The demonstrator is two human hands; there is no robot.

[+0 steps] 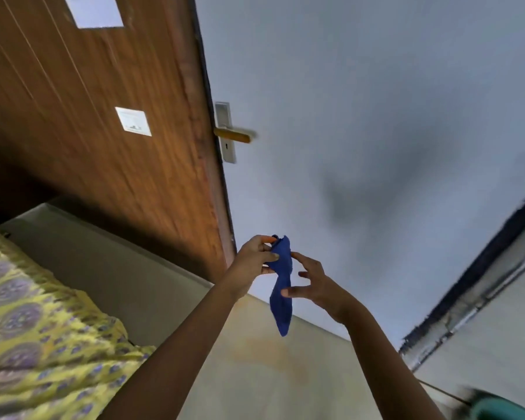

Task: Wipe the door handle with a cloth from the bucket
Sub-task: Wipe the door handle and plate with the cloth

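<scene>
Blue cloth [281, 286] hanging mid-air below the door handle [234, 135], well apart from it; left hand [255, 256] pinching its top, right hand [312, 286] loosely open, fingertips touching.

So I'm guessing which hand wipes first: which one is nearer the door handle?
Left. The left hand, pinching the blue cloth's top, sits below the door handle; the right hand is lower and farther right.

Yellow patterned bedspread [43, 328] at left, w/ grey wall [376, 101].
</scene>
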